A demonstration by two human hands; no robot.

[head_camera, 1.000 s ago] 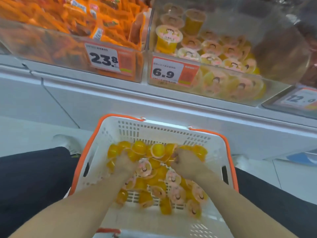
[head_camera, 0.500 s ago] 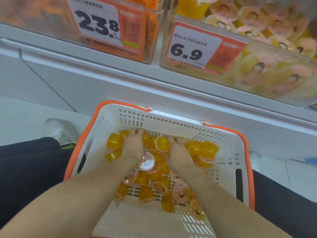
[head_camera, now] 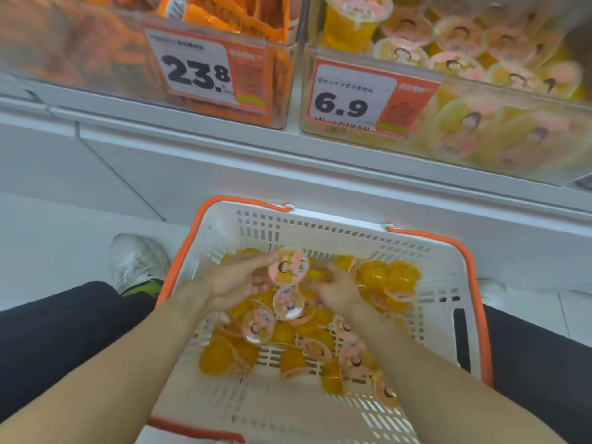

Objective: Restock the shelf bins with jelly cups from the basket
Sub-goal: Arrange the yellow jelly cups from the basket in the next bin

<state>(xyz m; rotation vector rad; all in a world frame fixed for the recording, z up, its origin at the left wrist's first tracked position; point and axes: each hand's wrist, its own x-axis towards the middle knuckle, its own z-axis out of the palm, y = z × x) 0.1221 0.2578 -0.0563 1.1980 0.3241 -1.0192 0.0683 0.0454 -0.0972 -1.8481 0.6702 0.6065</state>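
Far to the left of our hands we see a white sneaker (head_camera: pixel 138 262) on the pale floor, beside a dark trouser leg (head_camera: pixel 57 328). Up and to the left of the left hand, a clear bin of orange packets (head_camera: pixel 224 20) sits on the shelf behind a price tag reading 23.8 (head_camera: pixel 205 70). Our left hand (head_camera: pixel 238 280) reaches into the white basket (head_camera: pixel 320 229) with the orange rim, fingers curved around a jelly cup (head_camera: pixel 287 266) whose pink lid faces us, raised above the heap. Just below the fingertips a second cup (head_camera: pixel 288 302) shows its lid, though motion blur leaves us unsure whether either hand holds it. Beneath both wrists lies the heap of yellow jelly cups (head_camera: pixel 288 344) on the basket floor, some lid up, some tipped on their sides. Our right hand (head_camera: pixel 336 288) sits just across from the left, fingers curled inward over yellow cups, apparently gathering them. Up and to the right of this hand, the shelf bin (head_camera: pixel 499 129) marked 6.9 (head_camera: pixel 349 99) already holds many of the same cups, one standing tall at its back.
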